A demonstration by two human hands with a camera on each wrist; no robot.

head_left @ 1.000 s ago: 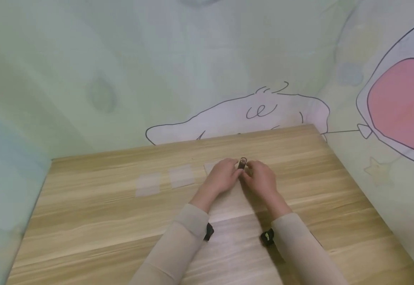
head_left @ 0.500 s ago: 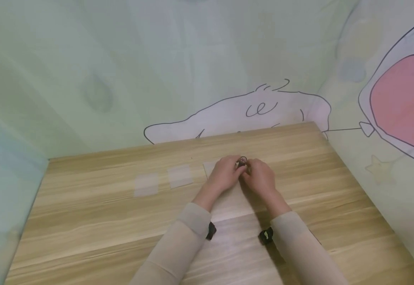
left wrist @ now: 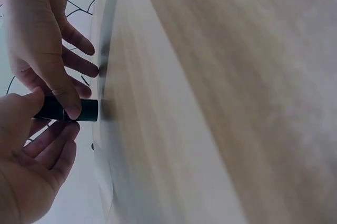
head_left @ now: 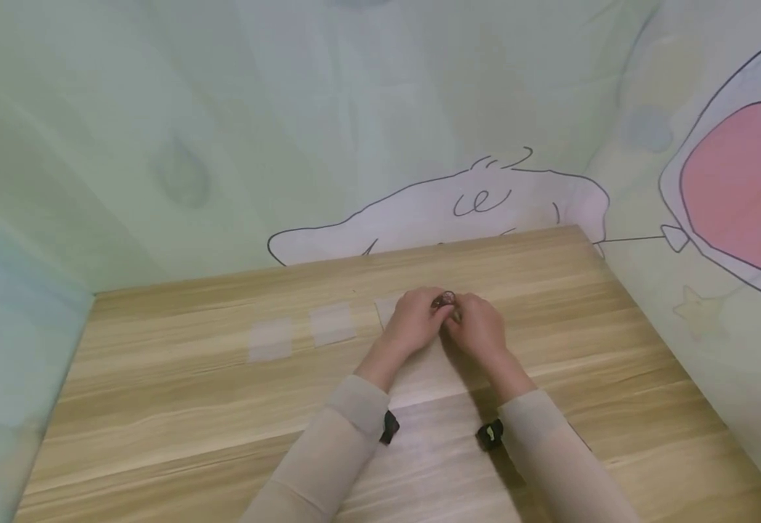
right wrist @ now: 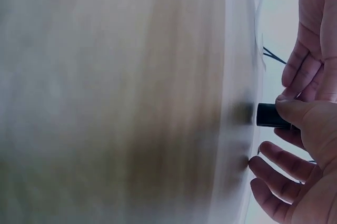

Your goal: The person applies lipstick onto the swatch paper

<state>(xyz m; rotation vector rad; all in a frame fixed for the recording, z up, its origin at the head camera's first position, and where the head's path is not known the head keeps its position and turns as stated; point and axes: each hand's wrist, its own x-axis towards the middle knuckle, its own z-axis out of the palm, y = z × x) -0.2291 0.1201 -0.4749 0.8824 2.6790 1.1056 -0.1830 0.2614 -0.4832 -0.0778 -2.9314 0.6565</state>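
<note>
A small black cylinder (head_left: 448, 298) with a patterned round top is between my two hands in the head view; what kind of thing it is I cannot tell. My left hand (head_left: 416, 319) holds it from the left, and my right hand (head_left: 480, 323) pinches it from the right. The left wrist view has the cylinder (left wrist: 89, 110) upright, the right thumb and fingers low on it and the left thumb nearer its top. Its lower end is close to the tabletop; whether they touch is unclear. The right wrist view shows the same lower end (right wrist: 267, 115) below the right thumb.
Pale square sheets lie in a row on the wooden table (head_left: 177, 414): one at the left (head_left: 271, 340), another beside it (head_left: 333, 324), and a third (head_left: 385, 309) partly hidden by my left hand. A printed cloth wall (head_left: 256, 145) stands behind the table and along its sides.
Both hands stay in the same place. My fingers have closed further round the cylinder, so less of its side shows in the head view and mostly its round top remains visible.
</note>
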